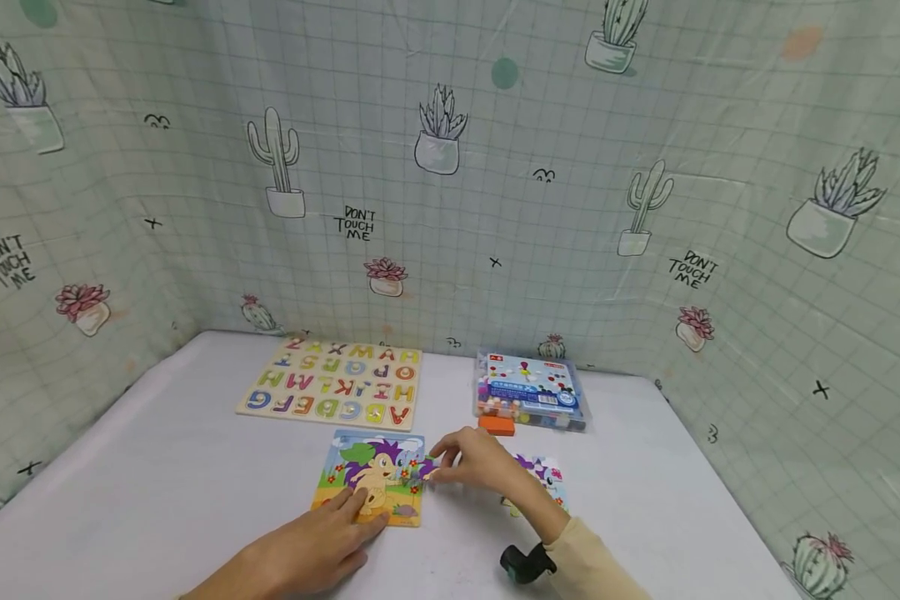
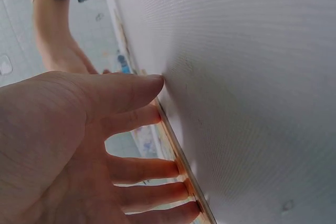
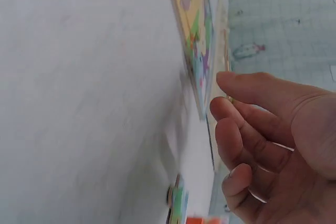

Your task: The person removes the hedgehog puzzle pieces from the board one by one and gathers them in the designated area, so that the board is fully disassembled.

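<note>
A hedgehog jigsaw board (image 1: 378,475) lies on the white table in front of the person. The left hand (image 1: 311,542) rests with straight fingers on its lower left part; in the left wrist view the fingertips (image 2: 168,167) press along the board's edge (image 2: 184,163). At the board's right edge the right hand (image 1: 474,460) pinches a small purple puzzle piece (image 1: 426,469) between thumb and fingers. In the right wrist view that piece shows only as a thin edge by the thumb. Loose puzzle pieces (image 1: 551,477) lie right of the right hand, partly hidden by the forearm.
Behind the board lies a wooden alphabet puzzle (image 1: 330,383). A clear plastic box with a blue label (image 1: 532,392) stands at the back right, an orange block (image 1: 497,426) in front of it. A patterned cloth (image 1: 450,233) hangs around the table.
</note>
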### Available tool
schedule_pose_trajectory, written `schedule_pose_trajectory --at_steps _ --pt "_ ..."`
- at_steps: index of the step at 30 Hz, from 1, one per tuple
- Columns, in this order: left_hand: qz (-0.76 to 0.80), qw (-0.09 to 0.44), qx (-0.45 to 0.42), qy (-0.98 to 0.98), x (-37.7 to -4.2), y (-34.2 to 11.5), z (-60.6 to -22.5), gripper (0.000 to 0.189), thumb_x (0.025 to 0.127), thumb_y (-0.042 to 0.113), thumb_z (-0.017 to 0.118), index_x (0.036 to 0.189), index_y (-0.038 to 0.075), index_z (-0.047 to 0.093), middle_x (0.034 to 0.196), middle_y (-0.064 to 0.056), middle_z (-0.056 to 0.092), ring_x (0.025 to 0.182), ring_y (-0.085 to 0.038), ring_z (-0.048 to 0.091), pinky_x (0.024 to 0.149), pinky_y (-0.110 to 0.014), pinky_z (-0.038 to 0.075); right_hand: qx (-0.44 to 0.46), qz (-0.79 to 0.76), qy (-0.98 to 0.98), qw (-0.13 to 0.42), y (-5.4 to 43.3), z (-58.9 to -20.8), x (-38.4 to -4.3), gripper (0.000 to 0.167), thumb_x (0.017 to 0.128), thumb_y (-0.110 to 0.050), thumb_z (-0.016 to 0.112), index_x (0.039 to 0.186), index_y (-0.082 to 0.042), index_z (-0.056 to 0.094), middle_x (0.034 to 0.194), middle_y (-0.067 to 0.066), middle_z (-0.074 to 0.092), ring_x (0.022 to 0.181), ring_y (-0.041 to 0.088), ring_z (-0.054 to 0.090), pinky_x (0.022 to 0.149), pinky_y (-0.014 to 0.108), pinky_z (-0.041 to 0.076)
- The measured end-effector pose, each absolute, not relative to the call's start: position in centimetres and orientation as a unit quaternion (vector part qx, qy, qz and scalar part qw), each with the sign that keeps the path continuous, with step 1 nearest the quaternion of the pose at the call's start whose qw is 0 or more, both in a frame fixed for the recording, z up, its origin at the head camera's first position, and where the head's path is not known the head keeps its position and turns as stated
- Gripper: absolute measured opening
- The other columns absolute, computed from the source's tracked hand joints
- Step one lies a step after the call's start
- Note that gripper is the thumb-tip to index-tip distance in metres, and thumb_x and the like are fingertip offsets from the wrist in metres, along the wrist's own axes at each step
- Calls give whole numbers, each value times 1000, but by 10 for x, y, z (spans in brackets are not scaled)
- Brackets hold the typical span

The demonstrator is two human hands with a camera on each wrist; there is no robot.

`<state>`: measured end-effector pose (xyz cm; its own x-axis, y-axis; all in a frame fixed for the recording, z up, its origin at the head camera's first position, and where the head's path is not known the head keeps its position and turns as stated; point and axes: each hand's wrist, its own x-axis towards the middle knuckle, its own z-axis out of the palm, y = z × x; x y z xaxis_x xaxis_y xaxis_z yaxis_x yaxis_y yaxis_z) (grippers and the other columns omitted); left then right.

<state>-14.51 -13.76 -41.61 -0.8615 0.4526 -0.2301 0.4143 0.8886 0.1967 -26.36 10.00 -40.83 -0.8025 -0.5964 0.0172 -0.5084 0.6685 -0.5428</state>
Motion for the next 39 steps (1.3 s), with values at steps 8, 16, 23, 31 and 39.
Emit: schedule_pose_trajectory --at_steps 8,16,23,31,39 --pt "71 129 231 962 -144 -139 -417 47 96 34 62 142 27 54 154 -17 40 141 -39 39 112 -56 37 -297 -255 916 86 149 -412 -259 25 84 -24 78 104 -10 75 72 -9 64 61 5 52 54 19 41" --pt "89 139 234 958 -142 -141 -419 47 95 34 62 141 28 54 154 -18 40 141 -40 38 111 -58 38 -278 -264 916 114 177 -421 -254 21 84 -21 77 102 -10 75 71 -9 63 63 3 50 55 18 40" --pt "76 117 247 959 -144 -142 -419 47 96 36 61 142 28 53 152 -18 42 140 -40 40 111 -57 38 -274 -274 914 118 183 -422 -259 22 84 -19 77 104 -10 75 70 -7 62 62 3 50 54 17 40" --pt "77 122 246 958 -144 -141 -420 47 96 36 60 142 29 53 153 -18 41 139 -40 40 111 -57 38 -263 -281 913 136 184 -420 -259 24 84 -19 78 106 -10 75 69 -6 61 60 4 48 52 17 37" --pt "69 128 233 962 -146 -140 -417 47 95 37 61 141 31 54 152 -17 42 138 -39 41 111 -57 38 -256 -284 913 140 185 -419 -261 22 83 -20 78 104 -12 75 68 -6 59 59 5 48 50 18 36"
